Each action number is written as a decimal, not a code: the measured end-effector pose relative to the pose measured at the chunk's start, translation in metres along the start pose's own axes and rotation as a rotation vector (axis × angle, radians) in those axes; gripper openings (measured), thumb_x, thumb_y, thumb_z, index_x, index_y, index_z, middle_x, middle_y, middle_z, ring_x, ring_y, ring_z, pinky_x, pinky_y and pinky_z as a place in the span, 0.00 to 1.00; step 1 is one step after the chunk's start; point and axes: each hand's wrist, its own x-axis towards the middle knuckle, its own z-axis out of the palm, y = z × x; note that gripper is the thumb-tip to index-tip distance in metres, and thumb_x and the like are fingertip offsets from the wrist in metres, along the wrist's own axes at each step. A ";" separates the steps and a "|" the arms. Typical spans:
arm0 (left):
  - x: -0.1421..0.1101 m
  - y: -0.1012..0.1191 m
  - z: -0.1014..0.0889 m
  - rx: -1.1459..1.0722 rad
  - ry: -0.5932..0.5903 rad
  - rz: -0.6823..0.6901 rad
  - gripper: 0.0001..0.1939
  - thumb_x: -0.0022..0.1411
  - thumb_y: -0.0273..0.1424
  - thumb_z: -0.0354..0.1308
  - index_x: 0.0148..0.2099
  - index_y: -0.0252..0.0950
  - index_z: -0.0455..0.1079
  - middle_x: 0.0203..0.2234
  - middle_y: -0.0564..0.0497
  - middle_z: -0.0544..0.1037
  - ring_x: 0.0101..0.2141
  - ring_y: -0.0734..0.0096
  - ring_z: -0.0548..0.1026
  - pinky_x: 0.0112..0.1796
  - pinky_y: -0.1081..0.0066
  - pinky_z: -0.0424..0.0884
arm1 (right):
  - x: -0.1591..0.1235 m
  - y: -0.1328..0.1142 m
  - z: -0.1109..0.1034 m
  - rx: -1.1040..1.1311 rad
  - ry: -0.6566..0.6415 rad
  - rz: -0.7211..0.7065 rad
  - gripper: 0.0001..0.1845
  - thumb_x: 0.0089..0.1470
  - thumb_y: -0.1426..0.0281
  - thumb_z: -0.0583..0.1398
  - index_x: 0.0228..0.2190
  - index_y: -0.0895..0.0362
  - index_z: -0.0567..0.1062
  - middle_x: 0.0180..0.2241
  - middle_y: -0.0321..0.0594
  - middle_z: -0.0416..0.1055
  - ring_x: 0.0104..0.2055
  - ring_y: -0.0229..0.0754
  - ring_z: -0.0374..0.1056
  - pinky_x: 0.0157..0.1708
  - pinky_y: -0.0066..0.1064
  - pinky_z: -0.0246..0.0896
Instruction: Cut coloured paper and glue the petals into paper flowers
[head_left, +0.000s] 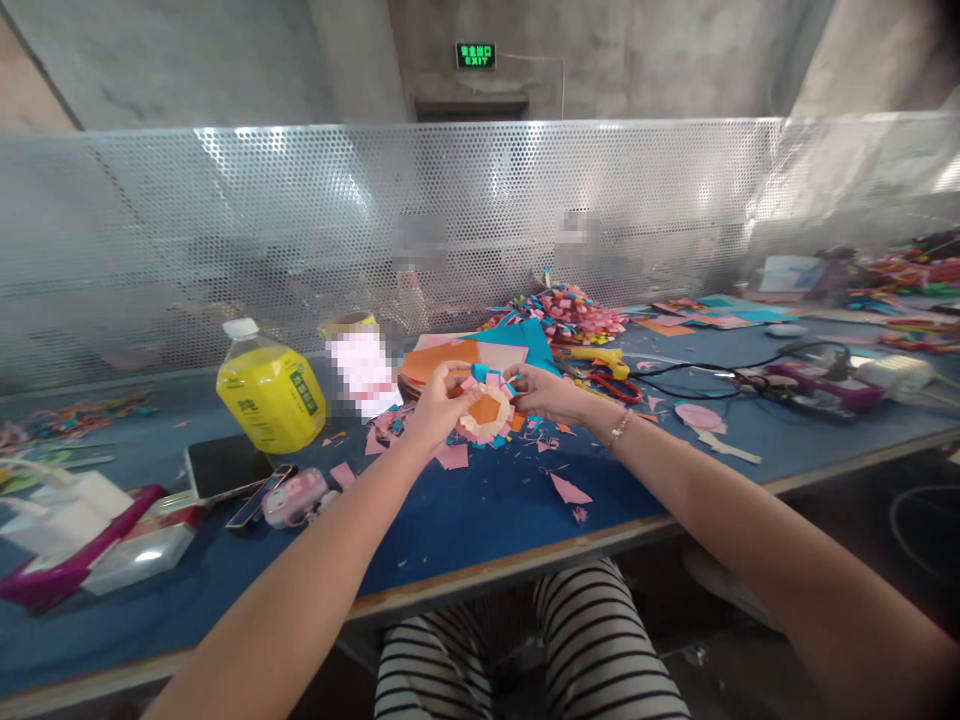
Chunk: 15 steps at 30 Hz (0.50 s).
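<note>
A round paper craft piece (486, 412) is held up over the blue table by both hands. It has an orange centre, a cream ring and pink and blue paper tabs around its edge. My left hand (444, 400) pinches its left side, fingers behind it. On the upper right edge, the fingers of my right hand (546, 393) are closed. Behind the piece lie orange paper sheets (439, 360) and blue paper (529, 342). Pink paper scraps (452, 457) are scattered close beneath the hands.
A yellow drink bottle (271, 395), a dark phone (225, 468) and a pink case (296, 497) stand or lie to the left. Toward the right are a yellow tool (600, 357), red handles (616, 388) and black cables (712, 378). A perforated metal screen (480, 190) closes off the back.
</note>
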 end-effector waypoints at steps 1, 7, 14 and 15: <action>0.000 0.000 0.000 -0.006 -0.007 -0.006 0.18 0.48 0.29 0.61 0.40 0.37 0.59 0.26 0.55 0.70 0.28 0.72 0.72 0.30 0.71 0.68 | 0.001 0.001 0.001 -0.005 0.002 0.001 0.24 0.31 0.81 0.57 0.34 0.55 0.61 0.28 0.29 0.64 0.24 0.29 0.63 0.20 0.20 0.54; 0.001 0.000 0.001 0.018 0.023 0.003 0.17 0.47 0.28 0.61 0.40 0.37 0.60 0.25 0.55 0.70 0.28 0.74 0.71 0.29 0.73 0.67 | 0.004 0.004 0.000 -0.019 0.060 -0.001 0.22 0.31 0.79 0.58 0.33 0.55 0.61 0.26 0.27 0.64 0.23 0.29 0.62 0.20 0.20 0.56; -0.001 0.004 0.002 -0.030 -0.003 -0.032 0.20 0.45 0.30 0.63 0.40 0.38 0.59 0.24 0.56 0.70 0.24 0.76 0.70 0.26 0.75 0.67 | 0.007 0.005 0.000 -0.073 0.130 -0.007 0.22 0.30 0.79 0.58 0.32 0.55 0.61 0.24 0.27 0.64 0.23 0.30 0.63 0.20 0.21 0.57; -0.001 0.004 0.003 -0.037 -0.005 -0.033 0.20 0.45 0.30 0.63 0.40 0.38 0.59 0.24 0.57 0.70 0.24 0.76 0.70 0.25 0.75 0.67 | 0.007 0.005 0.001 -0.080 0.138 -0.005 0.22 0.29 0.79 0.57 0.32 0.55 0.61 0.24 0.27 0.64 0.23 0.30 0.63 0.20 0.20 0.57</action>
